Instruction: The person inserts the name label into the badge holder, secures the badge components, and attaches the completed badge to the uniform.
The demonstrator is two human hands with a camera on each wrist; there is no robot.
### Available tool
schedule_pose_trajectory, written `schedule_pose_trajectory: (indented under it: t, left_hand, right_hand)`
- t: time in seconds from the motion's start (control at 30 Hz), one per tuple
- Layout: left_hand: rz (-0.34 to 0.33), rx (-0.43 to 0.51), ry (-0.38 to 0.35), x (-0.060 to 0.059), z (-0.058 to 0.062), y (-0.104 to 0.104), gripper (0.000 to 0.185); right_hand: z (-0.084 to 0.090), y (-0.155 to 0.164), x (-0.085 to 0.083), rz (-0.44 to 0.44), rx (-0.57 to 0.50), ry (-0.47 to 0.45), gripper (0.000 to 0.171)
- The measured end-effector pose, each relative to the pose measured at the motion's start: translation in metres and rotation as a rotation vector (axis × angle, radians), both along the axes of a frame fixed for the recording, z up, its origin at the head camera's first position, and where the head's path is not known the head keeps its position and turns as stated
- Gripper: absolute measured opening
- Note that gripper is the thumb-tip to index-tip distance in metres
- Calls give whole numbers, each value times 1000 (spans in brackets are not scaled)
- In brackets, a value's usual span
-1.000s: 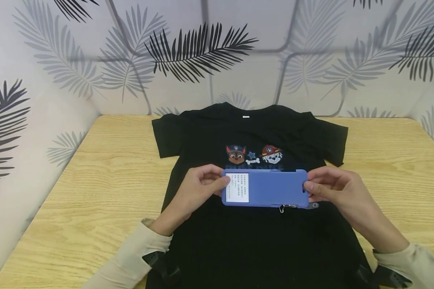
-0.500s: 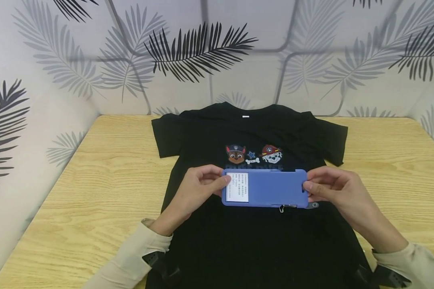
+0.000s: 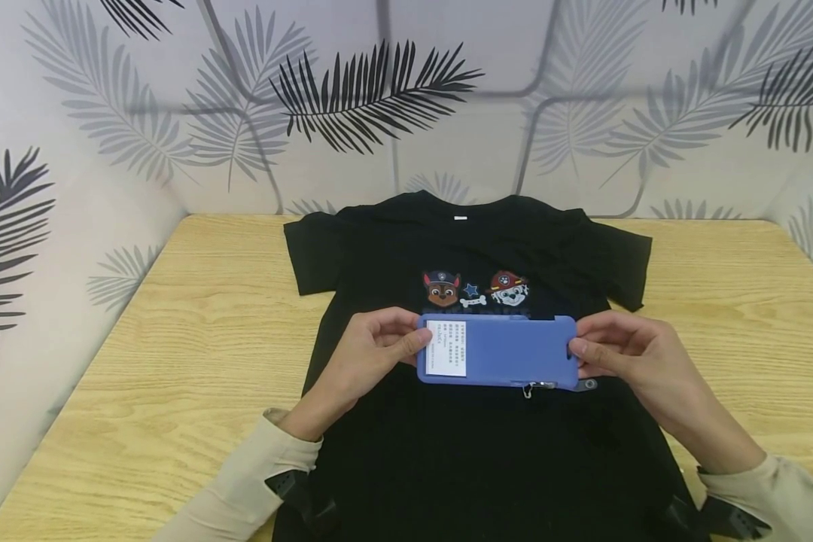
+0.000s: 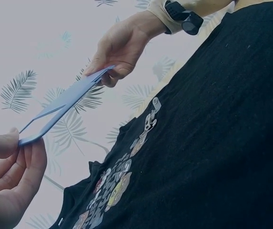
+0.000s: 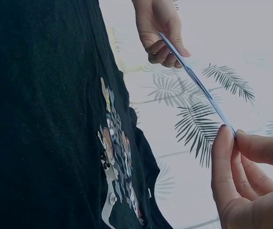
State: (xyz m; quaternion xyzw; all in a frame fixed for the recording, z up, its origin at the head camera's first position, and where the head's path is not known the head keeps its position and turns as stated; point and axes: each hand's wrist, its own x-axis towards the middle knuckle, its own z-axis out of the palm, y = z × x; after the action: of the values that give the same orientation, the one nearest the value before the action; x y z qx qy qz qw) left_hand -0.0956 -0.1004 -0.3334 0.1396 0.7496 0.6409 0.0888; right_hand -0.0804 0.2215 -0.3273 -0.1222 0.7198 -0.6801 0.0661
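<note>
Currently both hands hold the blue case flat above the shirt: left hand (image 3: 373,350) pinches the end with the white label (image 3: 446,348), right hand (image 3: 619,350) pinches the other end, thumbs on top, fingers curled under. Blue case (image 3: 497,351) hangs clear of the black T-shirt (image 3: 474,452), just nearer than the cartoon print (image 3: 476,290). Risk: edge-only pinch grips, so a twist could slip it; the metal clip (image 3: 535,387) could snag fabric. Shirt lies spread on the counter (image 3: 196,339).
</note>
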Motion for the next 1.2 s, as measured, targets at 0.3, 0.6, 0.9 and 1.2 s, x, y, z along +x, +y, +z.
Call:
schedule_pose_trajectory:
  t: [0.3, 0.6, 0.9, 1.2]
  left_hand:
    - [-3, 2, -8, 0, 0, 0, 21]
    - [-2, 27, -43, 0, -1, 0, 21]
    - [-10, 72, -53, -1, -3, -1, 23]
    - [-82, 79, -70, -2, 0, -2, 26]
  right_hand:
    - [2, -1, 1, -5, 26, 1, 19]
    - [-1, -1, 1, -3, 14, 9, 22]
    - [1, -1, 0, 1, 3, 15, 21]
    - [5, 3, 0, -20, -31, 35, 21]
